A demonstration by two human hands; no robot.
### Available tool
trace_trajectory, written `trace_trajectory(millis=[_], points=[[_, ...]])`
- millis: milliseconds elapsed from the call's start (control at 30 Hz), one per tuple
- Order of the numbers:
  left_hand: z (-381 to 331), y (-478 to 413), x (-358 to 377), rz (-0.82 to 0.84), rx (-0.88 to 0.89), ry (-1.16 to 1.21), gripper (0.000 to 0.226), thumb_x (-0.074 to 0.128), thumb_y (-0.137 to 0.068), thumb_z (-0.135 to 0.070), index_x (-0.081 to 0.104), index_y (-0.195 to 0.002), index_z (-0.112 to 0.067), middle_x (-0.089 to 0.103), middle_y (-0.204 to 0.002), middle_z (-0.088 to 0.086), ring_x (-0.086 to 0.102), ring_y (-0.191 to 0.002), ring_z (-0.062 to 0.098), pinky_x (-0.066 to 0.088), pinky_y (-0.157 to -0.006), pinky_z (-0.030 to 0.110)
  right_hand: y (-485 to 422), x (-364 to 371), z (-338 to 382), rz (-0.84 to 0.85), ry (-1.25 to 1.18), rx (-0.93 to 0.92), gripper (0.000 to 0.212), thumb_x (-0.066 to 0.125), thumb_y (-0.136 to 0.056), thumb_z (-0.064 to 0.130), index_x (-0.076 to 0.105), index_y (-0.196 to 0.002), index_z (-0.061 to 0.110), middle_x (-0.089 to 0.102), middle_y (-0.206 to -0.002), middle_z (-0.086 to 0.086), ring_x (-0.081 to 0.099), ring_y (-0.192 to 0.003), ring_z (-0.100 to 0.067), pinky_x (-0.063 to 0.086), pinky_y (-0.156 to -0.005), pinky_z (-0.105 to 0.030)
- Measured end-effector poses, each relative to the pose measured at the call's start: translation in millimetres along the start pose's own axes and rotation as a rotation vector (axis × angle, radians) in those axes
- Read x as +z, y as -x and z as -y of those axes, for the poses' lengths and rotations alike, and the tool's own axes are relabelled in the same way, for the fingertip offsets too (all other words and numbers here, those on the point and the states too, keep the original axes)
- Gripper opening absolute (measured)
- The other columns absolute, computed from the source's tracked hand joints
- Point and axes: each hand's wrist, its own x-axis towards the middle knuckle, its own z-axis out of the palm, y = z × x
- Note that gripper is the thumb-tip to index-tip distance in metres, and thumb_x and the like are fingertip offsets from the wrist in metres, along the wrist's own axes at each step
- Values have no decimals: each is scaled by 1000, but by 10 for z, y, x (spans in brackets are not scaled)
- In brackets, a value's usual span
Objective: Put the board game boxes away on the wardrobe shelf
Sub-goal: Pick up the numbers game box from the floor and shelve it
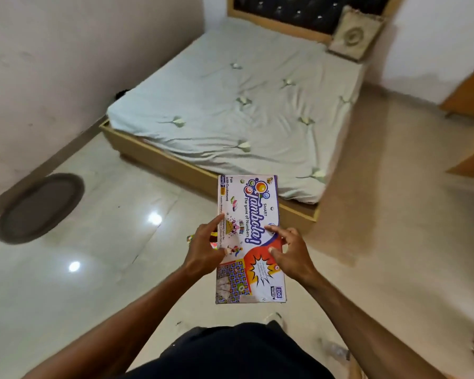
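Carrying the Tambola box between both hands

A Tambola board game box [251, 239] is held flat and face up in front of the body, above the tiled floor [93, 269], with its long axis pointing away toward the bed [230, 105]. The left hand [205, 248] is set against the box's left long edge, its fingers spread and the thumb laid on the printed lid. The right hand [290, 254] is set on the right side, fingers fanned loosely over the red corner of the artwork. Neither hand is closed tight; the box appears to be pinched between the two hands from opposite edges, which keeps it level so that the lid stays seated and loose pieces inside are not tipped. A sliver of a second colourful item shows beneath the left hand, but whether it is another box cannot be told.

No wardrobe shelf can be identified with certainty; only wooden furniture [468, 91] is seen at the right edge. The box is judged to be in transit, with the placing step not yet done. A dark oval mat [39, 207] lies near the wall.
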Motion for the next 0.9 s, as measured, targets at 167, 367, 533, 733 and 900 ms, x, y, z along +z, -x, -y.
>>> trace_trajectory(millis=[167,367,533,733,900], points=[[-633,-390,1106,144,78,-5,82,66,-75,12,43,-144,-26,49,-123,5,60,-93,5,58,-55,21,-18,-1055,-644,-150,-46,69,52,62,-84,0,59,-128,28,44,-114,-4,57,-93,-6,49,-63,-3],[-1268,-778,2196,304,166,-21,83,67,-69,16,47,-141,-20,64,-119,5,67,-91,10,60,-61,26,-21,-2038,-1278,-304,-97,138,51,63,-86,0,58,-129,26,44,-117,-5,58,-109,-18,57,-77,-16],[-1787,-1281,2965,443,174,-17,83,67,-67,17,47,-139,-21,65,-117,6,70,-90,14,62,-65,38,-256,-2739,-1701,-414,-99,185,52,64,-84,2,58,-127,32,46,-117,-3,61,-108,-16,57,-86,-23],[-2403,-2186,3890,503,215,-75,82,68,-69,16,49,-137,-27,66,-106,-4,69,-86,7,60,-60,24,-966,-3589,-2127,-488,-133,241,47,61,-88,4,56,-130,26,45,-118,-4,59,-107,-14,51,-68,-5],[-3026,-2995,4548,566,208,-111,81,68,-71,13,47,-138,-28,66,-106,-4,67,-90,12,59,-60,22,-1693,-4378,-2343,-536,-128,302,49,60,-88,4,56,-129,31,46,-118,-2,60,-105,-14,55,-74,-13]])
